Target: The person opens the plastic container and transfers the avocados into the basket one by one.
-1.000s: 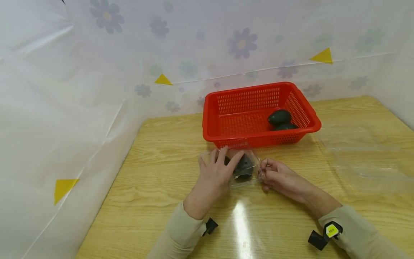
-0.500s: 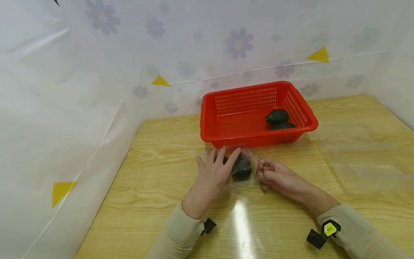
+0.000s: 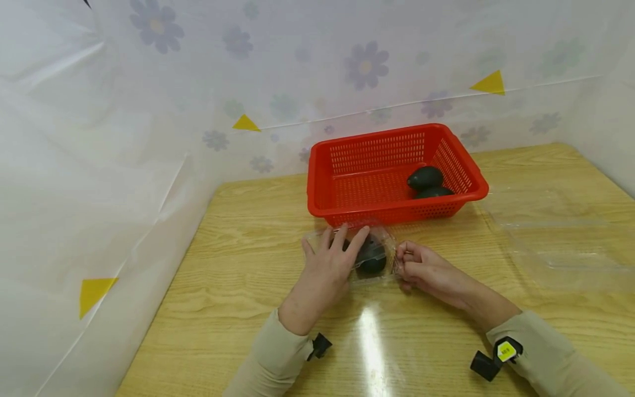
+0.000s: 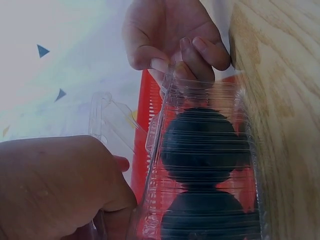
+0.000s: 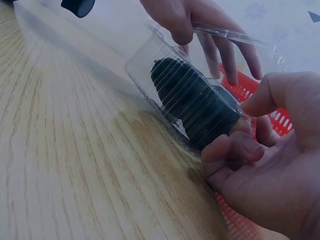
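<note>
A clear plastic clamshell box [image 3: 358, 279] lies on the table just in front of the red basket, with dark green avocados [image 3: 372, 261] inside. My left hand [image 3: 323, 271] rests over its left part, fingers spread across the top. At the right end, my right hand [image 3: 432, 277] pinches the rim between thumb and fingers. The left wrist view looks through the ribbed wall at two rounded avocados [image 4: 200, 145]. In the right wrist view the clear lid [image 5: 235, 34] stands raised at an angle above the box, near the left hand's fingers.
The red plastic basket [image 3: 397, 206] stands behind the box and holds two more avocados [image 3: 425, 178] at its right end. Further clear plastic packaging [image 3: 555, 226] lies on the table at the right. A flowered white sheet [image 3: 297, 66] hangs along the back and left.
The avocado in the box shifted slightly between the first frame and the later ones. Both hands keep their places on the box; the head view has moved a little.
</note>
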Motion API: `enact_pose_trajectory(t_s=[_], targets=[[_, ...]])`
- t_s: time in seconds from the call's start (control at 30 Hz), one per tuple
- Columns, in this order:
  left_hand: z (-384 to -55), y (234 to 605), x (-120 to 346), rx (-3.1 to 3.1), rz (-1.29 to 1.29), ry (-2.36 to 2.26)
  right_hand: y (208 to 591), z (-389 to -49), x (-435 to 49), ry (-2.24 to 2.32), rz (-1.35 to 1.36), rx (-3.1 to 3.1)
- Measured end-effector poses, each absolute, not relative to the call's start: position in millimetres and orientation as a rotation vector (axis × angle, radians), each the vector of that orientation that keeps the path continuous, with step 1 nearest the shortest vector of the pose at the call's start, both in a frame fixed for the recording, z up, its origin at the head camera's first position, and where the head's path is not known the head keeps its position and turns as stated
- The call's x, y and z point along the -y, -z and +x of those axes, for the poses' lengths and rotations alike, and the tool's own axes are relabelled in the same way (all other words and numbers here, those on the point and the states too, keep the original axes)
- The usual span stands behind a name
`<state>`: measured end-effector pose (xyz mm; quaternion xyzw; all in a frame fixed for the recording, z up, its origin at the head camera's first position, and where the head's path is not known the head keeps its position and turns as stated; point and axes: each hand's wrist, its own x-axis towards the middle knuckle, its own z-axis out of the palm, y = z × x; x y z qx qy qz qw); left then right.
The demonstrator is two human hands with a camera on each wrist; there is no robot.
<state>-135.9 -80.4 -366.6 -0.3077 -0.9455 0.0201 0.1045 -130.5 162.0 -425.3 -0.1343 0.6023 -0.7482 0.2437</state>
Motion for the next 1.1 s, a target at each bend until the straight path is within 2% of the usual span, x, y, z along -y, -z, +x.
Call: enact_pose_trajectory(t_s=[0.3, 0.57, 1.1], targets=[[-136, 355, 87, 2.843, -0.923, 0.141, 424, -131, -162, 2.037, -0.37, -1.664], [-141, 348, 96, 2.53, -0.978, 0.173, 424, -132, -162, 2.036, -0.351, -1.677], [-156, 333, 116, 2.199, -0.84, 0.24, 426, -132, -168, 2.031, -0.453, -1.593]])
